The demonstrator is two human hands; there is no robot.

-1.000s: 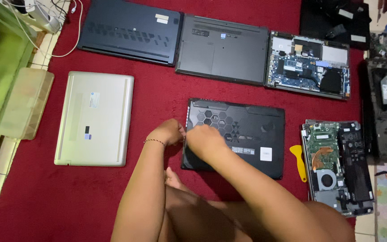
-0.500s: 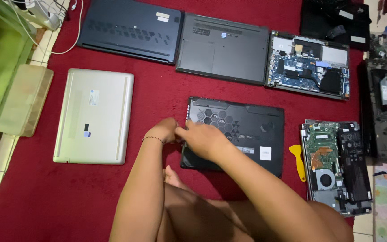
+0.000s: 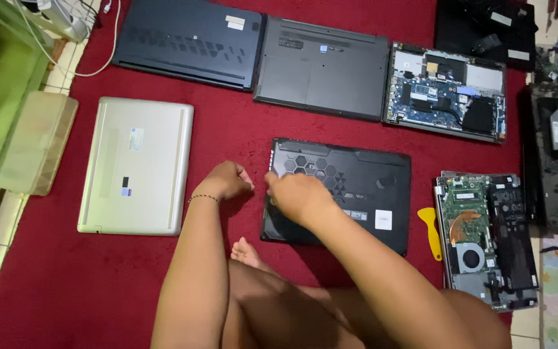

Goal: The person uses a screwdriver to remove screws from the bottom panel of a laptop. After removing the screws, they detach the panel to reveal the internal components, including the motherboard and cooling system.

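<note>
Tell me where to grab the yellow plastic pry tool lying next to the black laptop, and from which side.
Take the yellow pry tool by its long narrow handle, the end nearer the person, coming down from above. It lies flat on the red carpet in the gap between the black laptop and the opened laptop, so a side approach looks cramped. Its wider blade end points away and likely gives a poorer grip.

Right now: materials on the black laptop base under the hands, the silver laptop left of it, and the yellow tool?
Black laptop base: looks like matte moulded plastic, going by its hexagonal vent pattern and dull sheen. Silver laptop: pale champagne shell with a smooth, even satin reflection, probably metal, though painted plastic is possible. Yellow tool: flat, uniformly coloured, seemingly plastic. All lie on red carpet, visibly napped fabric.
</note>
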